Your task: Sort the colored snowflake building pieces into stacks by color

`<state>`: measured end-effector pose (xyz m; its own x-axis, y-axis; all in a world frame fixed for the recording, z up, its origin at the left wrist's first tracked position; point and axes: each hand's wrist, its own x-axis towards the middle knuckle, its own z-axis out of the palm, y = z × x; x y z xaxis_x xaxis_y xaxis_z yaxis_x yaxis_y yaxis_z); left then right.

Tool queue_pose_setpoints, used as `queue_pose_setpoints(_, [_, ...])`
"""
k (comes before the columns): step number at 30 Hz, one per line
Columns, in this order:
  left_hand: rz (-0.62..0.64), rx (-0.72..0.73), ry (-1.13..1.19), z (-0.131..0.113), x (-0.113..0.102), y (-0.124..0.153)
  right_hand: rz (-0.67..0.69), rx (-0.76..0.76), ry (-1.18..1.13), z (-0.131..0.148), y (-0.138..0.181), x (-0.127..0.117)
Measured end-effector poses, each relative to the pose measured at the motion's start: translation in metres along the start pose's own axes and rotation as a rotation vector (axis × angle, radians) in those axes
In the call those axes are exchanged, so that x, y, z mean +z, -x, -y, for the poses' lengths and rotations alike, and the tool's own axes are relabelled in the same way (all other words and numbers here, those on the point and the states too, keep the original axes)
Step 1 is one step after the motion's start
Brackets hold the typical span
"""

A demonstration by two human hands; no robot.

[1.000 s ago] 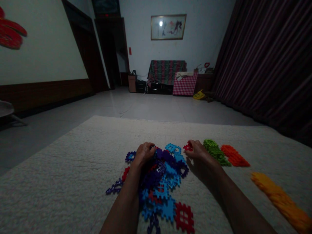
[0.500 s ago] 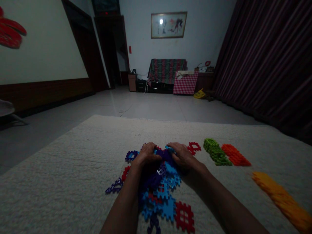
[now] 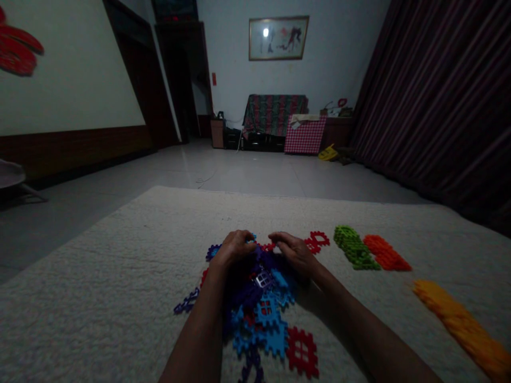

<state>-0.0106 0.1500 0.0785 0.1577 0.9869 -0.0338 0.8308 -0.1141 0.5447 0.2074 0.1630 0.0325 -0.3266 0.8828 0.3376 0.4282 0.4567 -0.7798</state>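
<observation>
A loose heap of notched plastic interlocking building tiles lies between my forearms, with dark purple tiles (image 3: 261, 260), light blue tiles (image 3: 275, 338) and a red window tile (image 3: 302, 351). At the heap's far left, my left hand (image 3: 235, 247) is curled, with a light blue tile (image 3: 252, 238) at its fingertips. Across a small gap, my right hand (image 3: 293, 252) arches over the heap's far right side. Its thumb and fingers are apart, and I see nothing between them. Part of the heap is hidden under both hands.
Right of the heap lie red tiles (image 3: 318, 239), a green row of tiles (image 3: 353, 247), an orange row (image 3: 385, 252) and a long yellow-orange row (image 3: 459, 322). Everything rests on a cream quilted mat (image 3: 131, 255). A dark curtain (image 3: 439, 106) hangs at right.
The light blue tile near my right fingers is gone from there; one now shows at my left fingertips. My left hand has shifted slightly left, and the right fingers have spread.
</observation>
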Motion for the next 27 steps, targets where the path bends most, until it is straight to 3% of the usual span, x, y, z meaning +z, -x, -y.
queue_pose_setpoints(4, [-0.094,0.017,-0.043,-0.018,0.001,0.005,-0.29,0.092,0.101,-0.021,-0.005,-0.031])
queue_pose_setpoints(7, [-0.055,0.099,-0.087,-0.037,0.018,0.012,-0.383,0.147,0.217,-0.039,0.001,-0.051])
queue_pose_setpoints(11, [0.044,0.247,-0.17,-0.063,0.062,0.04,-0.357,0.128,0.343,-0.056,0.022,-0.055])
queue_pose_setpoints(16, [0.027,0.311,-0.151,-0.081,0.108,0.084,-0.317,0.019,0.457,-0.071,0.045,-0.04])
queue_pose_setpoints(20, [0.128,0.361,-0.125,-0.083,0.11,0.096,-0.326,0.004,0.498,-0.08,0.049,-0.037])
queue_pose_setpoints(27, [0.231,0.477,-0.146,-0.076,0.108,0.093,-0.3,-0.03,0.528,-0.08,0.046,-0.041])
